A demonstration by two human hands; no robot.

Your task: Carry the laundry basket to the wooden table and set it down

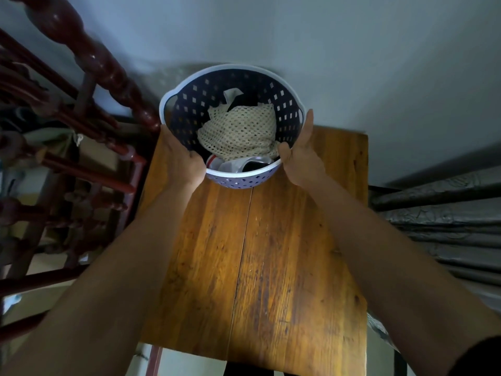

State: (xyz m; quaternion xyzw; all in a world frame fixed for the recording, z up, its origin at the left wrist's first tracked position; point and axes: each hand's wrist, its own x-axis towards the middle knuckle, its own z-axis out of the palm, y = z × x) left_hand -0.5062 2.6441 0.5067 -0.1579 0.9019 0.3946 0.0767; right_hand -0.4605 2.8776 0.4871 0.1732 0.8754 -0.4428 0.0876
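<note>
The round pale-purple laundry basket (pixel 235 180) with a perforated wall is at the far end of the wooden table (pixel 260 253), close to the wall. Inside it lie a cream knitted cloth (pixel 238 134) and other clothes. My left hand (pixel 181 158) grips the basket's near-left rim, thumb inside. My right hand (pixel 301 156) lies flat against the near-right rim with fingers stretched up along the side and the thumb on the rim. Whether the basket's base touches the tabletop is hidden by its own body.
A dark red turned-wood frame (pixel 103 66) stands close on the left of the table. A dark metal rail and grey quilted material (pixel 444 213) lie to the right. A pale wall (pixel 325 50) is right behind the basket.
</note>
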